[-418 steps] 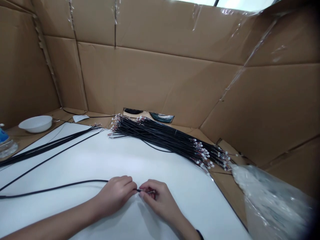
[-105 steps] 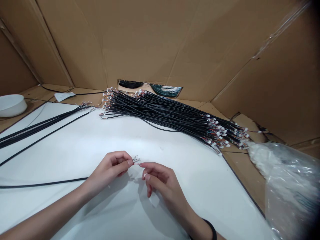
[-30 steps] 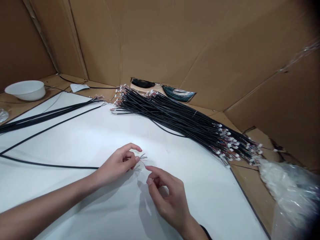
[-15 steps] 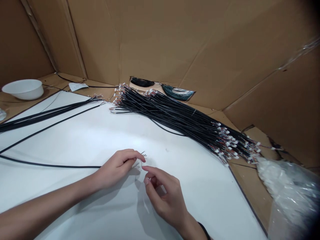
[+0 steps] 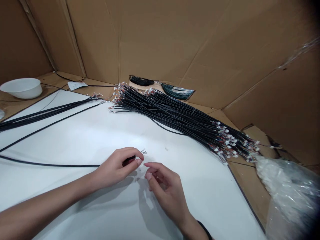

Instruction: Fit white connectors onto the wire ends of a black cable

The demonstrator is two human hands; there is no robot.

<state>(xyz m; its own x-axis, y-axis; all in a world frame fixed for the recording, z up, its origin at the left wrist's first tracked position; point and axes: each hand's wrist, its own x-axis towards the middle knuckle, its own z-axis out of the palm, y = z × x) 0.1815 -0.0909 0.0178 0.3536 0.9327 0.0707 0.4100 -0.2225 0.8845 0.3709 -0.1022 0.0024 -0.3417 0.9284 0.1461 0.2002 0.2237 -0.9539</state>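
At lower centre, the left hand (image 5: 120, 166) pinches a black cable (image 5: 50, 165) by its splayed wires (image 5: 144, 152), apparently unfinished; the right hand (image 5: 166, 186), half open, nears them, any grip unclear. Upper right: connectorised cables (image 5: 170, 113), seemingly done.

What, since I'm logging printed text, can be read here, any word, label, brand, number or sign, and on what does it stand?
No text is readable.
White slip: any print is too small and blurred.
Plastic bag: glare and folds, nothing legible.
Black cable at the left hand: no lettering can be made out.
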